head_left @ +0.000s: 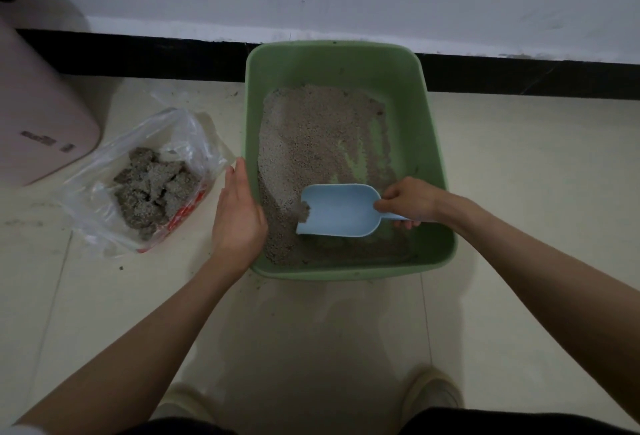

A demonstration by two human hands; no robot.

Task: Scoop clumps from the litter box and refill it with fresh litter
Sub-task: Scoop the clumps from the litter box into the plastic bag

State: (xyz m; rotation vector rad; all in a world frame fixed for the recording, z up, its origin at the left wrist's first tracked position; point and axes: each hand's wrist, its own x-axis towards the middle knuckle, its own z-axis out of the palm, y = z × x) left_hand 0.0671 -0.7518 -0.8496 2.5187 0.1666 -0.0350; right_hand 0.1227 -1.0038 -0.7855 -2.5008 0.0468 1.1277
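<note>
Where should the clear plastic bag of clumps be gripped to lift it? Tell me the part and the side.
Grip the clear plastic bag with red print by its loose, open upper edge, bunching the film, and come from the right, where the left hand rests on the green plastic litter box rim. The grey clumps weigh down the middle, so probably only the slack top gathers.
</note>
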